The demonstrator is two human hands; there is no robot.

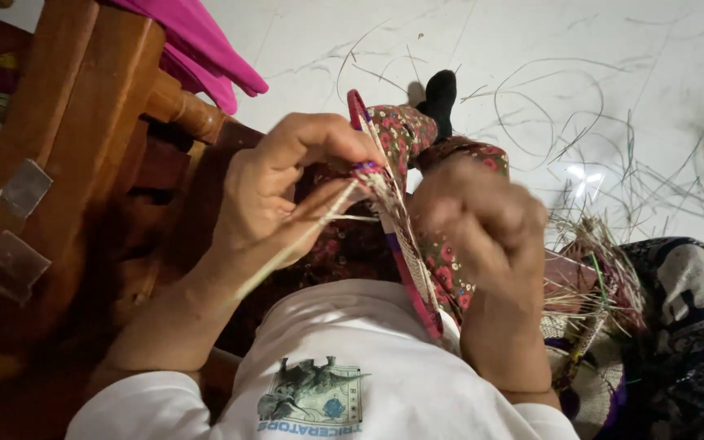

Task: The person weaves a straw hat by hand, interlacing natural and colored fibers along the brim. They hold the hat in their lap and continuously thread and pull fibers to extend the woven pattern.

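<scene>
A flat woven piece of pale straw strips with a pink and purple edge stands on its rim over my lap, seen edge-on. My left hand pinches its upper edge and grips a pale strip that runs down across my palm. My right hand, blurred, is closed against the other side of the woven piece; what its fingers grip is hidden. Below are my floral-patterned trousers and a foot in a black sock.
A wooden chair frame with a pink cloth stands at the left. Loose straw strands lie over the white marble floor. Another partly woven piece with loose ends and a dark elephant-print cloth lie at the right.
</scene>
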